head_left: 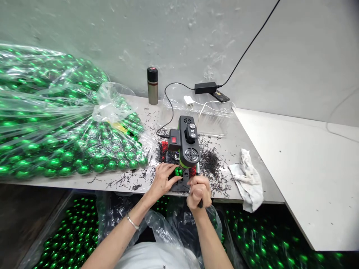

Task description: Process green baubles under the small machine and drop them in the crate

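A shiny green ball (178,171) sits under the front end of a black bench machine (188,140), held between the thumb and fingers of my left hand (165,178). My right hand (199,190) is closed round a black lever handle (200,203) at the machine's front right. The machine has a red switch (174,139), round vents and a dark base plate (179,185). Red parts show beside it, partly covered. Short black scraps (211,160) lie heaped and scattered around the machine.
A large clear bag (56,112) of green balls fills the table's left side. Behind stand a flask (153,86), a power adapter (206,87), a white plug (189,101) and a clear plastic tray (215,129). A stained cloth (249,183) hangs over the front edge. More green balls (73,228) lie below.
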{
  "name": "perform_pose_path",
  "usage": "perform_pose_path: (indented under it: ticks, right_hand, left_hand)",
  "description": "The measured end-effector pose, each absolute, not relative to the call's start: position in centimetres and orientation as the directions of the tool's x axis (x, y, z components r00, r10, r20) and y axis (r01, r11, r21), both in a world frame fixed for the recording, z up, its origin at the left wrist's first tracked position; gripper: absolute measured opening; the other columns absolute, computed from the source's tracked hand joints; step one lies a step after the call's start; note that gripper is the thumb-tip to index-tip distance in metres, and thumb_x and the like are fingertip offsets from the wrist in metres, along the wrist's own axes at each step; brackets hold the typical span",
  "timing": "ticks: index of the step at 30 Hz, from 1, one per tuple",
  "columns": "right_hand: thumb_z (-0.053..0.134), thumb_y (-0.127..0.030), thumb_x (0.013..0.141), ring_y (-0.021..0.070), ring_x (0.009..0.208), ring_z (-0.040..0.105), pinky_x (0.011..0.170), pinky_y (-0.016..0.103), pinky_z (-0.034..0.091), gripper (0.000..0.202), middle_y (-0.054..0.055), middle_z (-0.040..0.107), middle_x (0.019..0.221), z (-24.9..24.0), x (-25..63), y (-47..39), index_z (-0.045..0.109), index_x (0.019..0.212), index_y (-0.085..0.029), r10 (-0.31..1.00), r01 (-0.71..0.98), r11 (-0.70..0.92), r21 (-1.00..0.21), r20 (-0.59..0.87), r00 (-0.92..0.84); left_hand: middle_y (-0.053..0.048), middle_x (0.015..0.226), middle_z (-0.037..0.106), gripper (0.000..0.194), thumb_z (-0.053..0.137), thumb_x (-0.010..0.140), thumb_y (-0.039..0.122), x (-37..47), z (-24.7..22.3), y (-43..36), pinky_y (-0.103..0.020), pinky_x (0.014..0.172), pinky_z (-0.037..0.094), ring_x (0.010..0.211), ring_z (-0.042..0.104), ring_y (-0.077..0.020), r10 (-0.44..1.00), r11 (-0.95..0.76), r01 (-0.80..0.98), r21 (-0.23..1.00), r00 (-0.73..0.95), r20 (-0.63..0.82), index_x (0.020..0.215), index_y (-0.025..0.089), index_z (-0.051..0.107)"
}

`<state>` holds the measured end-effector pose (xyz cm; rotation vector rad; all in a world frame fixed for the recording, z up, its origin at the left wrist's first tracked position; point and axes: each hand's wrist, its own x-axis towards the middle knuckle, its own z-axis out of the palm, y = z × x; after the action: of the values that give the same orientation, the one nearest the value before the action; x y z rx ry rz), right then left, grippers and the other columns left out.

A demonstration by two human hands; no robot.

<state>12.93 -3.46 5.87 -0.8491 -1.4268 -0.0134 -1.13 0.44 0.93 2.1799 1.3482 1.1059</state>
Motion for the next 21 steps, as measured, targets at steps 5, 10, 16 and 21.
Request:
perform_pose_path:
  ticks: [5,10,16,21]
  right_hand:
    - [0.036,-0.023,0.099,0.013,0.062,0.058,0.076,0.041,0.054,0.033,-0.001,0.054,0.072,4.3,12.8,-3.1,0.049,0.068,-0.021,0.44,0.509,0.702,-0.498,0.865,0.24]
    - [0.035,-0.022,0.099,0.0127,0.062,0.06,0.079,0.041,0.053,0.032,-0.002,0.053,0.073,4.0,12.8,-2.7,0.045,0.068,-0.022,0.409,0.513,0.72,-0.467,0.883,0.23]
    - [0.035,-0.022,0.1,0.0116,0.067,0.061,0.072,0.034,0.05,0.03,-0.001,0.054,0.076,4.2,13.7,-2.5,0.046,0.072,-0.021,0.398,0.593,0.74,-0.318,0.917,-0.004]
    - [0.037,-0.016,0.098,0.0116,0.064,0.055,0.067,0.032,0.047,0.032,-0.001,0.052,0.071,7.5,13.6,-3.1,0.044,0.067,-0.02,0.454,0.539,0.719,-0.439,0.884,0.114]
  left_hand:
    - [-0.011,0.111,0.072,0.033,0.069,0.091,0.038,-1.1,1.1,0.3,-0.048,0.102,0.044,0.107,0.062,-0.0277,0.882,-0.465,0.596,0.654,0.246,0.403,0.119,0.02,0.07]
    - [-0.01,0.112,0.072,0.031,0.069,0.091,0.038,-1.0,0.9,0.4,-0.049,0.103,0.044,0.108,0.062,-0.0278,0.887,-0.456,0.585,0.671,0.23,0.401,0.118,0.022,0.07]
    - [-0.011,0.112,0.072,0.032,0.069,0.091,0.036,-1.0,0.9,0.4,-0.049,0.102,0.044,0.107,0.062,-0.0278,0.882,-0.466,0.57,0.676,0.238,0.408,0.118,0.02,0.07]
    - [-0.013,0.113,0.072,0.032,0.068,0.091,0.036,-0.9,1.1,0.8,-0.051,0.101,0.046,0.107,0.062,-0.0284,0.88,-0.472,0.55,0.689,0.24,0.41,0.117,0.018,0.069]
